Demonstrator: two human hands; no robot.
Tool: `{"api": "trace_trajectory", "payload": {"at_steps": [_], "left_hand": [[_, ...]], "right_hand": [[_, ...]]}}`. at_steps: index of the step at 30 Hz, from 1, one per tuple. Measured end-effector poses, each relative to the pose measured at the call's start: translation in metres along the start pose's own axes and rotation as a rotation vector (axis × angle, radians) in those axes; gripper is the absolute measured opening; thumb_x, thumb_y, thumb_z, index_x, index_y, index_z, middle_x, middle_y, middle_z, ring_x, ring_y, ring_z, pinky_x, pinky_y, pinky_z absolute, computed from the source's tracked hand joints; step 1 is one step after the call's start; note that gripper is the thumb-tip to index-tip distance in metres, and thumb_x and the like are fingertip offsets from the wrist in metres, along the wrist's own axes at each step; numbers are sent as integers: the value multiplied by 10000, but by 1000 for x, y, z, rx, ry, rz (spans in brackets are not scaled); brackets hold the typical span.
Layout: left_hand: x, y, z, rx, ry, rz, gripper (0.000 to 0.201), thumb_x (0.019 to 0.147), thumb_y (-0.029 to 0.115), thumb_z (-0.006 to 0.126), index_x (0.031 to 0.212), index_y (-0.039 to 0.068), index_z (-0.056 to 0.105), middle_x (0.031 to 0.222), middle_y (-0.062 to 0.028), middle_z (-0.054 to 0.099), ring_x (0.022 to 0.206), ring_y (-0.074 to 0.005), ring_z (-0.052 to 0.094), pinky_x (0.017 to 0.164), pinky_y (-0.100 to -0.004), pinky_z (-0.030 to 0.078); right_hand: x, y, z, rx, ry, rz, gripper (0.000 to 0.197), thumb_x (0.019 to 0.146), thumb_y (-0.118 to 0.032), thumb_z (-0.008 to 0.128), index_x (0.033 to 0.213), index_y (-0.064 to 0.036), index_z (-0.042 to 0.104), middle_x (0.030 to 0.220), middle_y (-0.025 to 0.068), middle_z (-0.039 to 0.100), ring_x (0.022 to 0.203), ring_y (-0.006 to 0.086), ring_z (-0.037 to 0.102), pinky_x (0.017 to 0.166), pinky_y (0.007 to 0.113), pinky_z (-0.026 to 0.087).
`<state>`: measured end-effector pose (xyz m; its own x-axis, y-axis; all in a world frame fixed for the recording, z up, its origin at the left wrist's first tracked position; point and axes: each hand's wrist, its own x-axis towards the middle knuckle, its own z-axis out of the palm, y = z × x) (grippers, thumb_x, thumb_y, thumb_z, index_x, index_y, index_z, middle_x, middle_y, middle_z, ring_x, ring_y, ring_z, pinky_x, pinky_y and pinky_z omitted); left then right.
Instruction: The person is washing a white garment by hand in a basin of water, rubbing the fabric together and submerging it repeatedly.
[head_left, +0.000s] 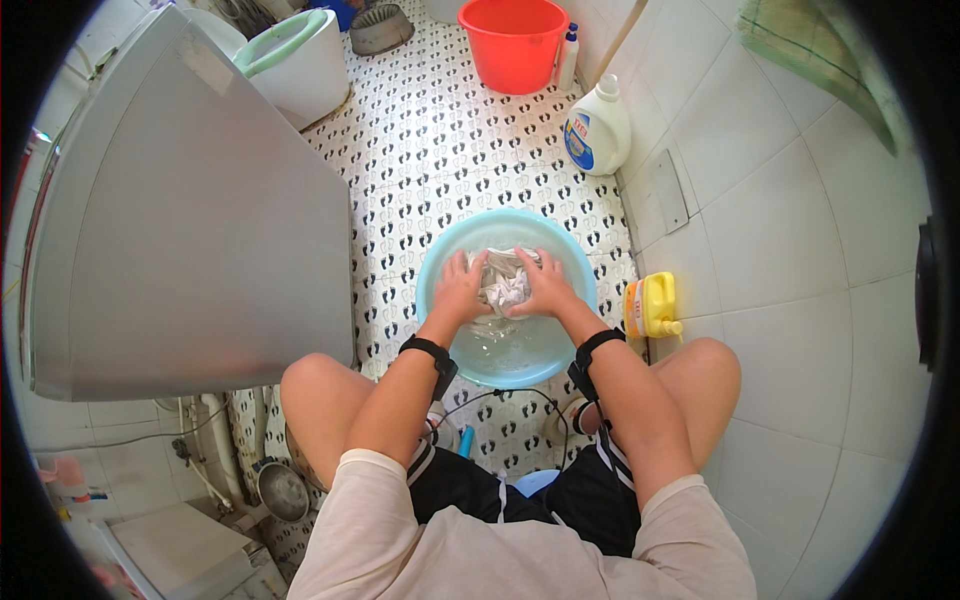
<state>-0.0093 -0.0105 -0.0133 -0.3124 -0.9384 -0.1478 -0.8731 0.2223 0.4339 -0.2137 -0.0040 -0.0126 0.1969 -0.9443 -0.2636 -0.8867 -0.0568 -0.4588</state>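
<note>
A light blue plastic basin [582, 255] stands on the floor between my knees, with water in it. In its middle lies a bunched, wet whitish-grey cloth [506, 284]; folds hide what kind of piece it is. From the left side my left hand [461, 288] grips the cloth, fingers curved over its edge. Opposite it, my right hand [544, 286] holds the other side, thumb toward the near edge and fingers at the far edge. Some fingertips are hidden in the folds. Both wrists wear black straps.
A grey appliance [210, 230] fills the left side. Right of the basin, by the tiled wall, stand a yellow bottle [652, 305] and a white detergent jug [600, 130]. Farther off are a red bucket [513, 50] and a white tub [300, 80]. A cable crosses near my feet.
</note>
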Motion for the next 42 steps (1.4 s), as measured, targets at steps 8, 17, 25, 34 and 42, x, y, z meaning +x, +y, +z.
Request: {"api": "trace_trajectory", "payload": {"at_steps": [8, 17, 25, 34, 42], "left_hand": [[10, 1, 7, -141, -138, -49, 1260, 483, 242, 902, 1502, 306, 163, 1494, -231, 238, 1219, -465, 436, 976, -498, 445], [19, -8, 43, -172, -100, -74, 920, 621, 182, 812, 1408, 145, 338, 1282, -319, 444, 1067, -473, 549, 897, -490, 476], [26, -7, 56, -106, -93, -165, 498, 757, 101, 657, 1231, 84, 507, 1117, -289, 571, 1000, -450, 584, 833, -493, 492], [20, -17, 62, 35, -171, -127, 196, 768, 198, 661, 939, 103, 653, 923, -159, 659, 906, -357, 640, 744, -454, 533], [24, 3, 8, 73, -235, -157, 703, 599, 432, 825, 1158, 97, 562, 1071, -170, 628, 983, -368, 618, 816, -461, 503]], "right_hand": [[17, -13, 2, 6, -94, -62, 1321, 424, -309, 915, 1502, -350, 153, 1492, 234, 227, 1237, 497, 392, 1003, 519, 414], [34, -14, 26, -101, -124, -69, 961, 618, -164, 786, 1431, -310, 295, 1383, 198, 368, 1132, 443, 494, 876, 509, 492], [43, 5, 67, -8, 3, -44, 456, 829, -104, 549, 1282, -133, 511, 1124, 229, 597, 981, 406, 607, 832, 474, 502], [38, -17, 59, 37, -153, -31, 180, 784, -127, 607, 940, -52, 658, 960, 212, 658, 916, 368, 635, 767, 463, 516], [37, -26, 29, -147, -139, -41, 606, 682, -251, 765, 1193, -130, 463, 1138, 202, 555, 941, 390, 626, 770, 474, 528]]}}
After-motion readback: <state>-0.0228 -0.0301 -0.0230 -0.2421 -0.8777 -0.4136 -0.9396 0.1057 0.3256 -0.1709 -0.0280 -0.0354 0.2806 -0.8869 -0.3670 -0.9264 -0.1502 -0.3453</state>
